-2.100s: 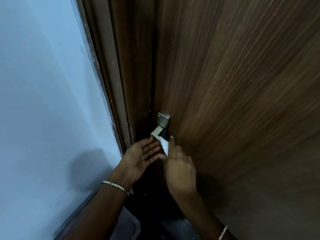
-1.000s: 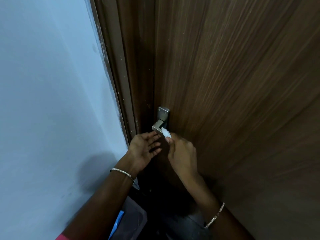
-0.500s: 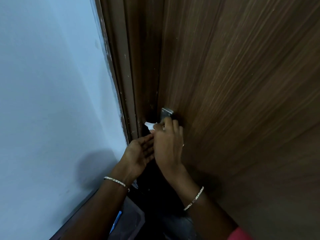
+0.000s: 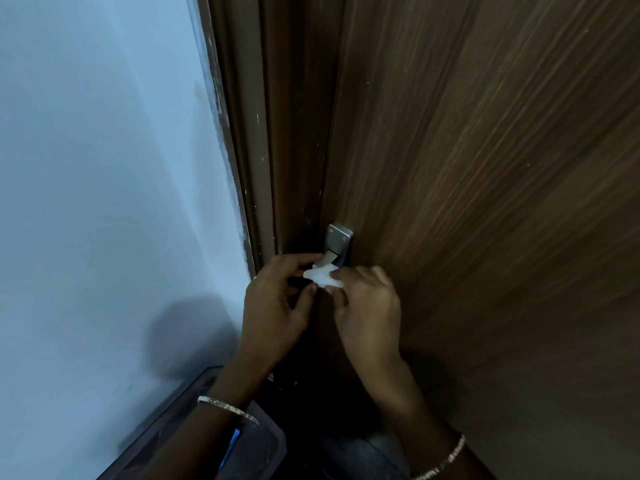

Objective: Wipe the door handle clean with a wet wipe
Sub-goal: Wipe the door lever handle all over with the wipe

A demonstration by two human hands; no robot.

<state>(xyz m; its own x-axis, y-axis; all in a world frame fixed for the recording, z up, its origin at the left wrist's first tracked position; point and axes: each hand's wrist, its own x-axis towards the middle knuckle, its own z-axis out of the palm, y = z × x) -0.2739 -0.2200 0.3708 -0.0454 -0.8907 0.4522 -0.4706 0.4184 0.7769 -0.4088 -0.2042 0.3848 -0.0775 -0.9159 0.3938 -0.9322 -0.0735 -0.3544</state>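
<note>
Pale blue wall [image 4: 104, 168], brown door frame [image 4: 249, 133], wood-grain door [image 4: 485, 168], shadow on wall [image 4: 187, 334]

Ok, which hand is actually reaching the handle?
The left hand, on the wall side: its fingertips reach the handle lever, while the right hand sits just below, pinching the wipe.

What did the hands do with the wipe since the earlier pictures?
The right hand slid down off the door handle, bringing the wet wipe just below the lever. The left hand, open before, rose and curled its fingers round the wipe's left end. The door and handle stayed put.
</note>
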